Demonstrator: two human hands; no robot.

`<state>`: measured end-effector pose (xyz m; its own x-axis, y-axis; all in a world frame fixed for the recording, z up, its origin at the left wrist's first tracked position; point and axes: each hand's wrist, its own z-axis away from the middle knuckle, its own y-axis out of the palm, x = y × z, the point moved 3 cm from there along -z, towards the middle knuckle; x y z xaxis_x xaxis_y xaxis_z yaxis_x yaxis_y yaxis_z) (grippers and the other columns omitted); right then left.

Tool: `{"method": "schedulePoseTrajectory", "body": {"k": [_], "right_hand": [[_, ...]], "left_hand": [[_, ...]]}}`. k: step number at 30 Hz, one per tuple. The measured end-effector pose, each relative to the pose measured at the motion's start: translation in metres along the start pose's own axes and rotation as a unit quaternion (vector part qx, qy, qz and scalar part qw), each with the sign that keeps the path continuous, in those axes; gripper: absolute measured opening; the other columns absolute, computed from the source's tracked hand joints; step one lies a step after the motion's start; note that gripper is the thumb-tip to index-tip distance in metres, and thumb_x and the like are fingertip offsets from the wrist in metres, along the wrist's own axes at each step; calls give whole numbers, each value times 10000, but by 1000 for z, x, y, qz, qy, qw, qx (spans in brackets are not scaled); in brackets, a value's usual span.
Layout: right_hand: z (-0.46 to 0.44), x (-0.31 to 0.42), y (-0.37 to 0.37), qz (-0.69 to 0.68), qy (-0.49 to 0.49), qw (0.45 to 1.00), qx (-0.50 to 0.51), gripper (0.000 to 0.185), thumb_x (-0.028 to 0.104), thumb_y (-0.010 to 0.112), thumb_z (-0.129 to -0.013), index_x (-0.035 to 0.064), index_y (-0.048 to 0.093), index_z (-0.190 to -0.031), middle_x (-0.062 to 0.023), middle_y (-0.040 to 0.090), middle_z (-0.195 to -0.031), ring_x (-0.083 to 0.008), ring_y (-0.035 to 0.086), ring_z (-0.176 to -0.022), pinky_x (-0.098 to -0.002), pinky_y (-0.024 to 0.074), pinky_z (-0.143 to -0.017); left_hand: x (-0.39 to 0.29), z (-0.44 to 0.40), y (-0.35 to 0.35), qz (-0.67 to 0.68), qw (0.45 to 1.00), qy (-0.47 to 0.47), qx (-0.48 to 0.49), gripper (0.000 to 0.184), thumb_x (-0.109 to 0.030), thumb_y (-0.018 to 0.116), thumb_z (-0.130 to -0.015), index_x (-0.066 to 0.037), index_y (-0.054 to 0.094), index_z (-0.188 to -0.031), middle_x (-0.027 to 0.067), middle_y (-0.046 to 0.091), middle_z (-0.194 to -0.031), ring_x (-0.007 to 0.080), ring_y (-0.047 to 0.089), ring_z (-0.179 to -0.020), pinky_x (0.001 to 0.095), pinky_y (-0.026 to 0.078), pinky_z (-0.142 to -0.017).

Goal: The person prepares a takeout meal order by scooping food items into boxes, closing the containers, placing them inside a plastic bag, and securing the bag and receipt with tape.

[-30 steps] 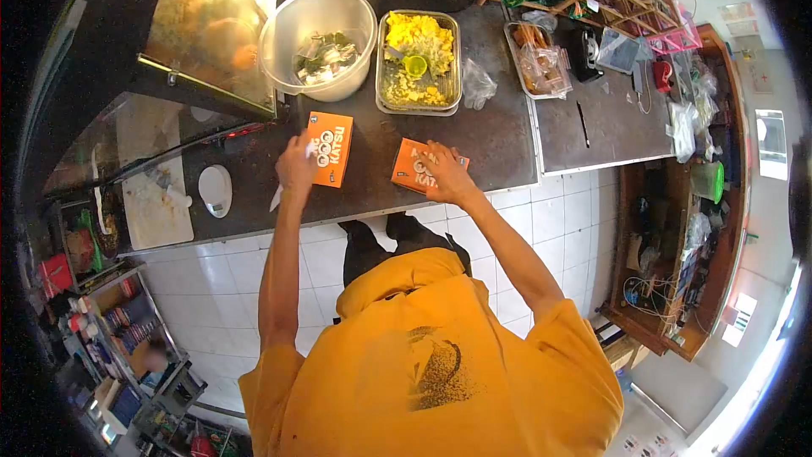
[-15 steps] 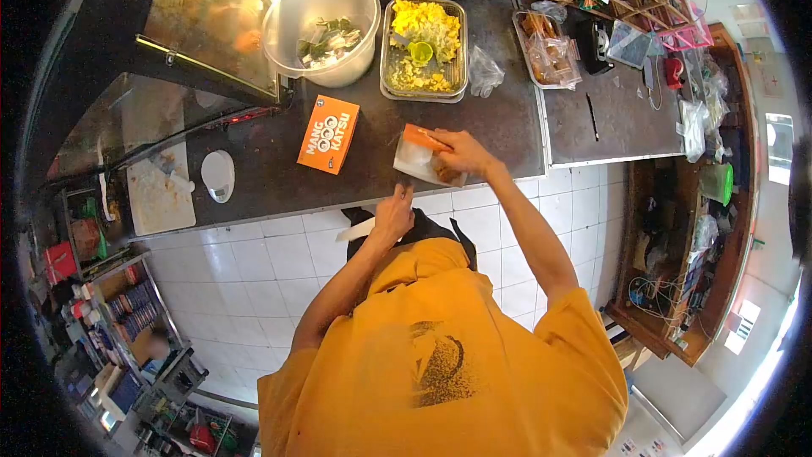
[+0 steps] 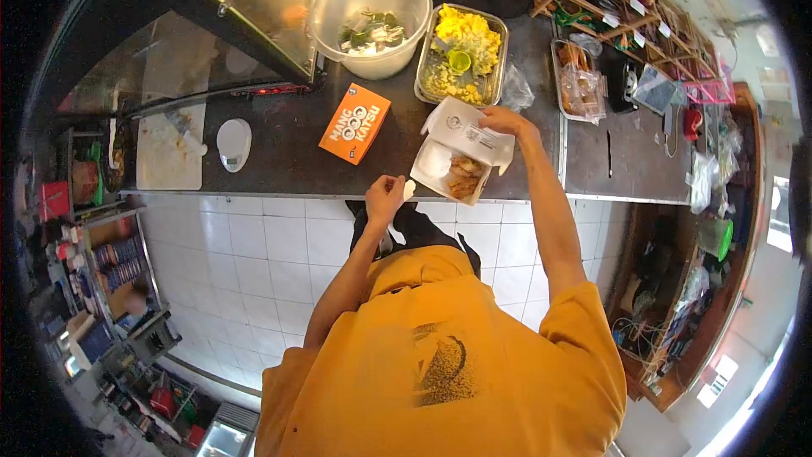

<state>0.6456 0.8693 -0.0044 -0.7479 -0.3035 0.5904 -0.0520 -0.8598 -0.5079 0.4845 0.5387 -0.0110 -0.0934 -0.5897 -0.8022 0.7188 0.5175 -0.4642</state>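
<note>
An open paper food box sits at the counter's front edge. White rice fills its left side and browned fried pieces lie on the right. At the raised lid, my right hand grips the upper edge. My left hand is closed beside the box's near left corner, with a small white thing at its fingertips that I cannot identify. Left of the open box stands a closed orange box lettered "MANG KATSU".
A large white tub with dark green leaves stands behind. Beside it, a clear tray holds yellow food and a green cup. A white scale and cutting board lie left. Wrapped food fills another tray at right.
The box's lid has swung up and back, showing the rice and fried pieces. My right hand has moved with the lid. The white thing by my left hand now points toward the box.
</note>
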Motion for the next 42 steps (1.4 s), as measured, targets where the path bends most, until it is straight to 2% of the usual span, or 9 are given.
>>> {"method": "schedulePoseTrajectory", "body": {"k": [3,6,10,13,19,25,36,40,42], "right_hand": [[25,71,-15,328,59,939,-85,471,252,756,-699,30,660,-1104,-216,661,-1100,-393,605,-1092,-448,484,-967],[53,178,7,219,-178,933,-224,449,164,769,-643,38,668,-1062,-229,652,-1101,-377,615,-1110,-458,513,-932],[-16,262,86,178,-434,868,-163,581,67,754,-638,79,619,-1203,-216,607,-1194,-388,544,-1199,-445,471,-994],[-84,272,129,384,-487,761,-192,773,157,813,-608,108,550,-1332,-155,571,-1281,-344,484,-1280,-473,347,-1107],[-39,290,122,438,-337,833,-41,1050,409,896,-478,115,492,-1402,-177,544,-1235,-368,556,-1124,-544,410,-997],[-26,226,155,271,-182,937,-122,1071,521,823,-634,-61,392,-1424,-246,503,-1270,-436,544,-1103,-531,482,-907],[-22,219,167,328,-263,900,-112,1223,400,904,-529,-132,282,-1437,-233,424,-1355,-391,466,-1204,-521,508,-877],[-69,210,132,237,-303,921,57,665,370,766,-657,-13,649,-1189,-172,671,-944,-342,645,-891,-446,527,-807],[-58,211,83,-20,-221,974,46,414,327,671,-737,27,744,-1013,-168,720,-813,-337,677,-760,-421,530,-768]], "left_hand": [[14,-6,-4,-15,999,-16,-23,373,-385,712,-848,-12,716,-862,130,726,-794,259,711,-751,378,538,-690],[25,-11,-20,19,995,-60,-73,415,-374,733,-840,18,684,-966,145,714,-812,236,688,-755,356,531,-689],[62,-30,-15,85,984,-106,-111,608,-386,728,-836,50,564,-1228,217,700,-922,276,694,-864,363,532,-735],[74,-43,-18,82,980,-24,-182,651,-320,727,-846,33,492,-1339,184,699,-911,253,677,-830,356,525,-733],[63,-48,-70,173,947,-32,-270,706,-259,749,-845,24,429,-1407,133,703,-903,238,664,-768,368,528,-720],[79,-40,-38,126,948,-114,-268,648,-369,782,-819,29,523,-1260,128,702,-913,264,678,-851,358,521,-803],[79,-38,-43,153,984,-27,-91,313,-278,677,-898,34,655,-891,105,604,-696,153,524,-659,355,430,-620],[97,-43,-30,208,971,-2,-118,325,-266,660,-895,59,663,-912,149,654,-745,197,587,-683,372,456,-652],[90,-47,-39,106,992,-67,-23,358,-289,658,-888,59,680,-969,208,696,-830,272,669,-778,392,481,-715]]}}
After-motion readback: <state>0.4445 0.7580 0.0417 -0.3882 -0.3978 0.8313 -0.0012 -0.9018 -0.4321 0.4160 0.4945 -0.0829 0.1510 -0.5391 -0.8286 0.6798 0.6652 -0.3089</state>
